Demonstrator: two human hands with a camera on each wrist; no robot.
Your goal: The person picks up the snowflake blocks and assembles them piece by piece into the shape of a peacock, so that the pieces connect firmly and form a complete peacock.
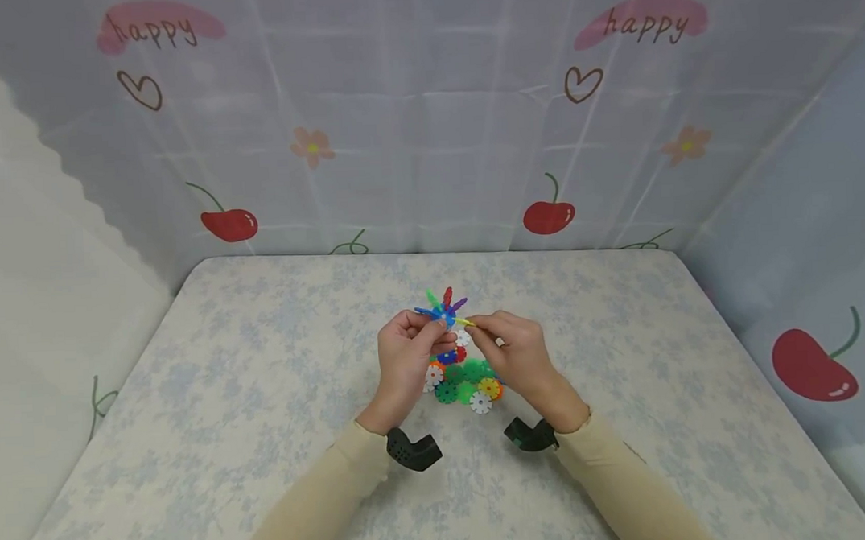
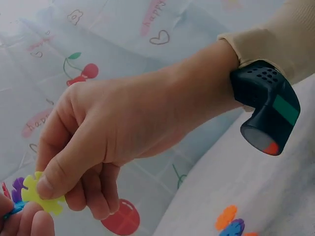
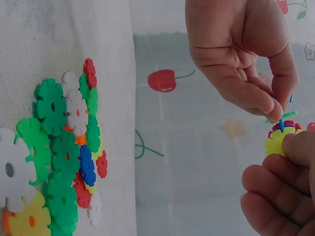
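Observation:
In the head view my left hand point(image 1: 407, 360) pinches a blue snowflake disc point(image 1: 443, 315) by its edge. Green, red, purple and blue discs stand out from its slots like a fan. My right hand point(image 1: 519, 359) pinches a yellow snowflake disc point(image 2: 32, 192) between thumb and fingers, its edge up against the blue disc. The right wrist view has my left hand point(image 3: 246, 54) above, fingertips on the blue disc, and my right thumb on the yellow one below. Fingers cover part of both discs.
Under the hands, a pile of loose snowflake discs point(image 1: 473, 371) in green, white, red, blue, yellow and orange lies on the patterned tabletop point(image 1: 261, 334). A curtain point(image 1: 412, 126) with cherry prints hangs behind the table's far edge. Black devices point(image 1: 414, 449) sit on both wrists.

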